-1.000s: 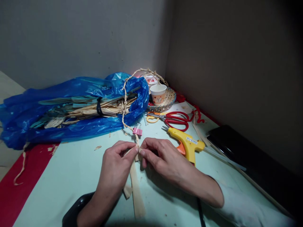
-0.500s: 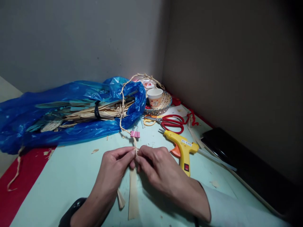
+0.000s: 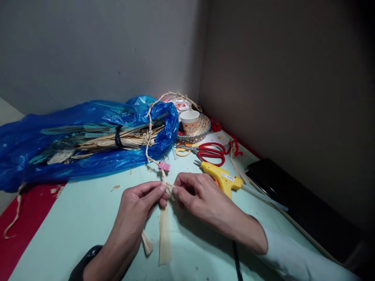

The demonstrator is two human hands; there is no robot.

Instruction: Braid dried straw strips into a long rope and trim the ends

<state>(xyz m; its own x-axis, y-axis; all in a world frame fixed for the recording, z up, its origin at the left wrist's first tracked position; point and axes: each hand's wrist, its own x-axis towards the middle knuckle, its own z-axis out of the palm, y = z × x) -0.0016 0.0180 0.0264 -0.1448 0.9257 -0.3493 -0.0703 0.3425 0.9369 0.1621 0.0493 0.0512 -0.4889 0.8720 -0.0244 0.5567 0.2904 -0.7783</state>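
Two hands meet above the table (image 3: 88,218); our left hand (image 3: 137,201) and right hand (image 3: 199,195) pinch the straw cord (image 3: 162,178) just this side of the pink clip (image 3: 164,166). Its flat strips (image 3: 165,242) trail toward us

A bag (image 3: 73,156) lies at the far left of the table (image 3: 88,222), with a straw bundle (image 3: 129,139) inside it. At the far corner a cup (image 3: 190,121) stands in a basket (image 3: 204,130). Scissors (image 3: 211,150) lie nearer, and a glue gun (image 3: 223,178) nearer still, just right of the right hand (image 3: 196,195). A cord (image 3: 150,132) runs over the bag to the left hand (image 3: 137,201), past a clip (image 3: 164,166).
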